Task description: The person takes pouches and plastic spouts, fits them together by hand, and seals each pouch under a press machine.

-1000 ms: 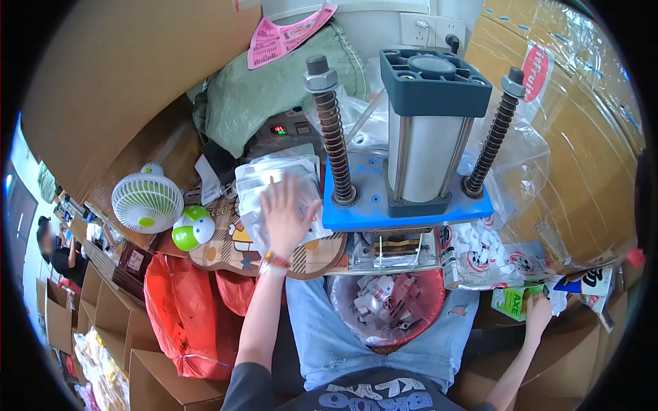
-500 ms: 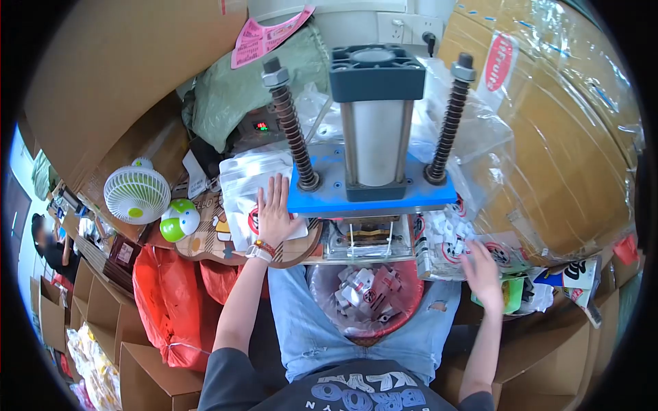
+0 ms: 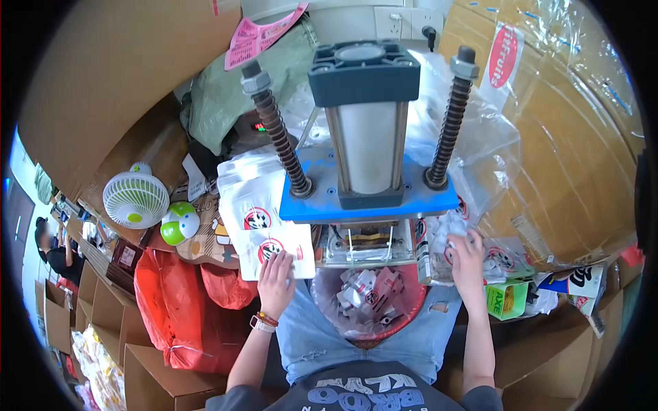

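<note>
My left hand (image 3: 277,282) lies with its fingers stretched over the lower edge of a white printed pouch (image 3: 248,241), which sits on top of a stack of pouches (image 3: 240,170). Over at the right, my right hand (image 3: 468,266) has its bent fingers apart on a pile of small white plastic pieces (image 3: 439,229); nothing shows clearly between them. Between my hands stands a press with a blue plate (image 3: 370,209) and a grey cylinder (image 3: 373,147). Below its plate is a clear-topped metal fixture (image 3: 370,240).
A red lined basket (image 3: 417,301) with printed scraps stands between my knees. Left are a small fan (image 3: 136,198), a green-and-white round object (image 3: 179,222) and red bags (image 3: 164,308). A large wrapped carton (image 3: 569,151) is at right. Another person (image 3: 60,250) is far left.
The top pouch has slid toward me under my left hand, with its lower edge now past the board. My right hand has moved left and forward onto the white pieces.
</note>
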A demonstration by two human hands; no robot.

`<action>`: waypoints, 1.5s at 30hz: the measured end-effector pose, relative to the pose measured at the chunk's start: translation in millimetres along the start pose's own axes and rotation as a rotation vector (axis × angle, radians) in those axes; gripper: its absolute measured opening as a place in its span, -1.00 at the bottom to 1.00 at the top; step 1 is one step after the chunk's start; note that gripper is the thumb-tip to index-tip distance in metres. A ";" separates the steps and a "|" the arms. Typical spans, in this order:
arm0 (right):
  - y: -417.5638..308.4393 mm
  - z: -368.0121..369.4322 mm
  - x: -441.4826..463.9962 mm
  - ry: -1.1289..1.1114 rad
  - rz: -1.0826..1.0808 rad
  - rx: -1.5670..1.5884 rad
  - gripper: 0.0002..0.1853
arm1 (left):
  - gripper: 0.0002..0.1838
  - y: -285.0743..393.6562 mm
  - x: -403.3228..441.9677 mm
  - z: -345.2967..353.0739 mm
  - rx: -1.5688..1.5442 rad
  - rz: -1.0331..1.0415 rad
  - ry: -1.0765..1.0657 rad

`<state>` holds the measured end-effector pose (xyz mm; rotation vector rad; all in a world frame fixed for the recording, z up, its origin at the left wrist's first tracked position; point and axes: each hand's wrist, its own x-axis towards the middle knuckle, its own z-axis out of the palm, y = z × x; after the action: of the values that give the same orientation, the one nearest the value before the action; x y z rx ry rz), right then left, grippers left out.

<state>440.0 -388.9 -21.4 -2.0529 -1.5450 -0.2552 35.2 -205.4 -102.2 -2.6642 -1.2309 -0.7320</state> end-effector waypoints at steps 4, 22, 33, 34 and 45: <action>-21.4 -19.7 -6.1 0.154 0.084 0.268 -0.70 | -0.65 23.6 9.3 -40.3 -0.220 -0.134 0.098; -138.5 -58.4 -32.1 -0.063 -0.531 0.698 -0.47 | -0.70 138.6 4.9 -129.1 -0.838 0.096 -0.210; -61.8 -46.1 -10.8 0.135 0.203 0.216 -0.69 | -0.71 136.0 76.4 -21.7 -1.791 -0.833 -0.436; -38.0 -17.0 -19.3 0.035 0.151 0.036 -0.71 | -0.71 134.8 76.7 -18.9 -1.763 -0.840 -0.460; -21.5 -31.6 -36.3 -0.245 0.124 0.350 -0.70 | -0.05 -6.5 52.5 -19.0 0.293 -0.201 -0.080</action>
<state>413.8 -431.7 -5.2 -1.9388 -1.4697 0.3051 52.2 -170.7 -61.3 -2.3773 -1.5114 -0.4304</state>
